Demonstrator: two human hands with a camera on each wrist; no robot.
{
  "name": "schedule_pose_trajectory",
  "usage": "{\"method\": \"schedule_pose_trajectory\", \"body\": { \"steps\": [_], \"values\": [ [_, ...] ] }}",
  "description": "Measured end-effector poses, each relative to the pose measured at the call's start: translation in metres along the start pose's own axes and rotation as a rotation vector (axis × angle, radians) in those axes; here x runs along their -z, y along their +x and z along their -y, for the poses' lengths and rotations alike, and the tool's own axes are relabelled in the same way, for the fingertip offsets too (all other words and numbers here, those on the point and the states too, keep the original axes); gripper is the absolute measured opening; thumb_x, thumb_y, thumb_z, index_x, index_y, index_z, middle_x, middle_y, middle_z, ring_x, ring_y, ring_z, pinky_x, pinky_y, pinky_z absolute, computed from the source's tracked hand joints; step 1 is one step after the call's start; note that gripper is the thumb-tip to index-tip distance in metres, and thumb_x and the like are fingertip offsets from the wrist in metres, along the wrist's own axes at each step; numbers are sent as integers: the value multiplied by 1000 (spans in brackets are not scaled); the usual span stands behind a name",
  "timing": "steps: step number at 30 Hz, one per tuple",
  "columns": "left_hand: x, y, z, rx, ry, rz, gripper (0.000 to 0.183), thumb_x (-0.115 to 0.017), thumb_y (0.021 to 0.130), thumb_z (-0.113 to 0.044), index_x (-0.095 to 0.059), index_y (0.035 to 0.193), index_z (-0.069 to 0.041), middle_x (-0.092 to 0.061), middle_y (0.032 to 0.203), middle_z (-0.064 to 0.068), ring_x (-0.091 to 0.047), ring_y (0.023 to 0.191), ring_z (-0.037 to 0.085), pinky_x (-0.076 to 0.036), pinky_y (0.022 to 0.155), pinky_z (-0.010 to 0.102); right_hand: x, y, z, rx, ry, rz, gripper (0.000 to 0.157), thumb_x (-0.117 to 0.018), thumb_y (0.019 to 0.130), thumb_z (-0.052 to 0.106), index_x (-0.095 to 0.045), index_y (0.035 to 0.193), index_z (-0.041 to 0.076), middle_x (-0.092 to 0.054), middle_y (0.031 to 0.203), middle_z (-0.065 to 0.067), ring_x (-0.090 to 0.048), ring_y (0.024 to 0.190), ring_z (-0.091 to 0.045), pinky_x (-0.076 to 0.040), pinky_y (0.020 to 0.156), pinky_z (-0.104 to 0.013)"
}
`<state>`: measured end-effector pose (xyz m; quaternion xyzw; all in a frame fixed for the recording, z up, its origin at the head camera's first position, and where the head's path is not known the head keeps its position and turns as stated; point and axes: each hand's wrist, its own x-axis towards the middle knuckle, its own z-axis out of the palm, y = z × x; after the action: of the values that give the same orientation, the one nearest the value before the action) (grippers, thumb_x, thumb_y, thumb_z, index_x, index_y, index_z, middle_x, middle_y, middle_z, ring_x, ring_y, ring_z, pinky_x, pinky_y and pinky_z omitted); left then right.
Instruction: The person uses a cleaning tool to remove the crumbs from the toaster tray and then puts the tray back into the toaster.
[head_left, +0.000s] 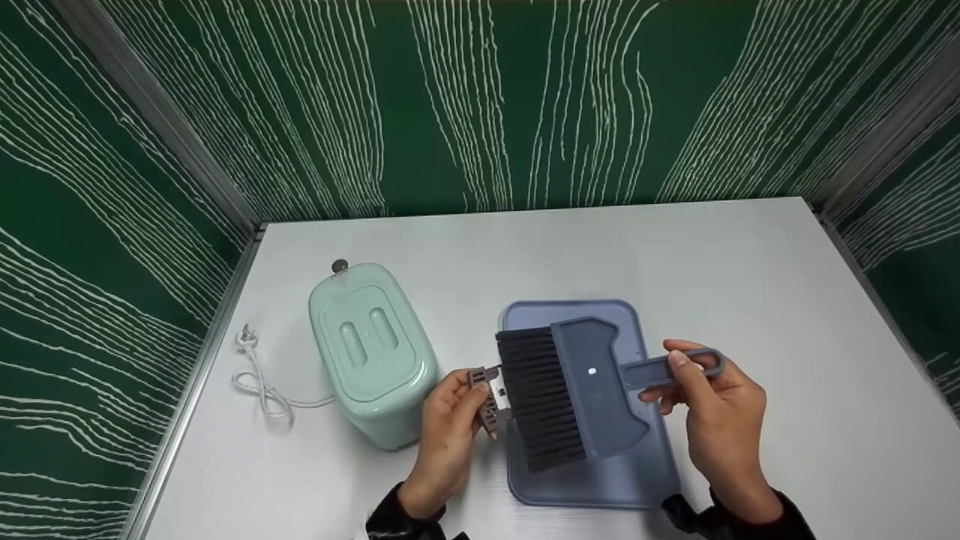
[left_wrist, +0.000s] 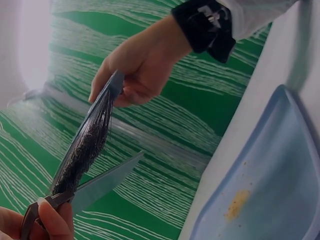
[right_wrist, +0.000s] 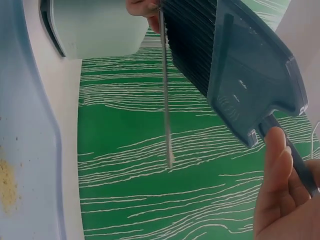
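Observation:
My left hand (head_left: 448, 424) pinches the slotted dark end of a crumb tray (head_left: 501, 390), whose flat metal plate (left_wrist: 107, 182) juts out beyond the bristles in the left wrist view. In the right wrist view the plate is nearly edge-on. My right hand (head_left: 724, 412) grips the handle of a blue-grey hand brush (head_left: 600, 390). Its black bristles (head_left: 540, 405) overlap the plate in the head view, hiding most of it, and come right to its slotted end. Both are held above a blue tray (head_left: 592, 487).
Yellowish crumbs (left_wrist: 236, 204) lie in the blue tray. A mint-green toaster (head_left: 367, 352) with a lid stands on the white table at left, close to my left hand. Its white cord and plug (head_left: 262, 386) lie farther left. Green patterned panels (head_left: 517, 105) border the table.

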<state>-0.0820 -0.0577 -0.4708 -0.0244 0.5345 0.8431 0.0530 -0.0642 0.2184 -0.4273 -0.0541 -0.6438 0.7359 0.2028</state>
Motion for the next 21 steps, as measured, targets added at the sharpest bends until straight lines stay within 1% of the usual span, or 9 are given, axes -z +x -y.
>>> {"method": "schedule_pose_trajectory", "body": {
  "steps": [3,7,13,18,21],
  "values": [
    [0,0,-1,3,3,6,17,-55,102,3,-57,115,13,-69,101,16,-66,82,19,-54,60,24,-1,1,-1,0,-19,-10,18,-64,103,2,-71,110,-12,-74,103,-18,-70,56,-25,-52,48,-26],
    [0,-1,-1,1,3,4,17,-54,101,4,-56,115,14,-68,100,16,-65,79,18,-55,59,24,-1,2,-1,19,-51,-29,16,-64,103,1,-72,110,-11,-75,101,-17,-70,56,-24,-52,49,-25],
    [2,0,-1,-1,23,0,16,-52,102,3,-56,114,13,-69,95,14,-63,72,15,-54,55,23,4,6,-2,47,-90,-67,15,-64,102,1,-74,109,-9,-76,86,-17,-69,54,-22,-51,50,-24],
    [2,0,-1,3,14,-6,17,-52,102,3,-56,115,13,-69,97,15,-65,75,17,-53,56,23,9,10,-2,56,-95,-90,15,-65,102,1,-74,110,-9,-73,74,-18,-68,53,-21,-51,49,-23],
    [2,1,-1,9,4,-3,18,-51,102,3,-56,116,13,-69,99,16,-65,78,18,-53,57,22,12,13,-1,69,-71,-105,16,-65,101,-1,-73,110,-12,-73,74,-18,-68,52,-20,-50,49,-23]
  ]
}}
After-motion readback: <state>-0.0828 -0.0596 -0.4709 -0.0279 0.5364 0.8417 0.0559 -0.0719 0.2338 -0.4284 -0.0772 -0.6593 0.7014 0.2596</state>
